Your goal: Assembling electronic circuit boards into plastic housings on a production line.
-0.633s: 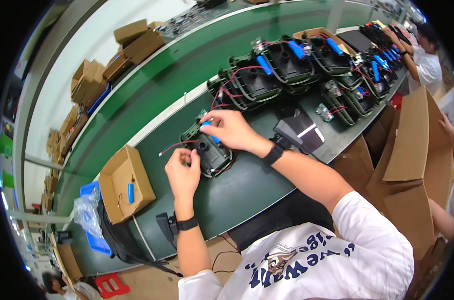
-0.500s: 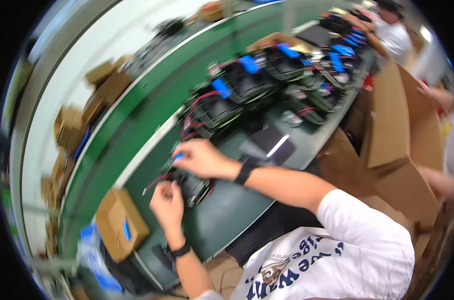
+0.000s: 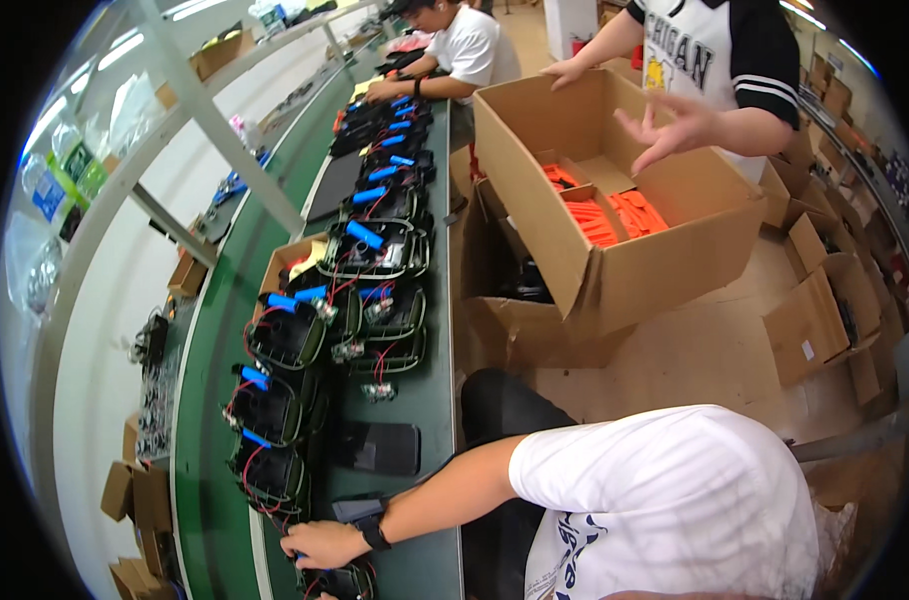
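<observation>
The right hand [image 3: 325, 545] bends over a shell [image 3: 353, 582] on the table [image 3: 437, 385], perhaps steadying it; whether either grip is clamped I cannot tell, the left hand [image 3: 327, 597] barely showing; other shells [image 3: 275, 408] lie hollow side up, likely keeping batteries [image 3: 365, 235] reachable

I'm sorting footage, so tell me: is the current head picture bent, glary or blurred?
Head view: the metal rail curves strongly near the left rim; head view: ceiling lights glare white at upper left; head view: the right hand shows no heavy blur.
</observation>
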The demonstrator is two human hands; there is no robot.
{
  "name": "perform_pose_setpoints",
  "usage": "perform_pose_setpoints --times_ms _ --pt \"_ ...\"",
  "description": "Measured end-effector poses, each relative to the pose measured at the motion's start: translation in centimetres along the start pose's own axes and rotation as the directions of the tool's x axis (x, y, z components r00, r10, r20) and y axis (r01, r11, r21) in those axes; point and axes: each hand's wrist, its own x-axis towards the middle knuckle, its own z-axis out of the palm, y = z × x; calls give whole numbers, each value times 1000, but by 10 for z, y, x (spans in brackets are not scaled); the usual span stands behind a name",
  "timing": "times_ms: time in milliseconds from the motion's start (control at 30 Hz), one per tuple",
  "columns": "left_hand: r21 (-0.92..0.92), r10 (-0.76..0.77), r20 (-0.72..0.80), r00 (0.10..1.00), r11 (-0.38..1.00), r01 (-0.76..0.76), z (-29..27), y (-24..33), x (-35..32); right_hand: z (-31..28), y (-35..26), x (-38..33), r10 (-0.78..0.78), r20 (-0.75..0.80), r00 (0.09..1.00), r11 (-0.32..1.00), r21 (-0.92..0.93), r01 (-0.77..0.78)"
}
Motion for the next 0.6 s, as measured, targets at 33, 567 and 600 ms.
perform_pose_setpoints --times_ms 33,567,600 --pt "9 7 -14 1000 1000 -7 0 -1 1 3 -3 0 30 31 999 999 -11 -30" --pt "15 145 -74 987 989 -145 19 33 5 72 158 42 -60 358 932 835 530 -150" --pt "16 185 -70 980 983 -184 22 46 5 65 172 48 -83 305 949 958 288 -9"
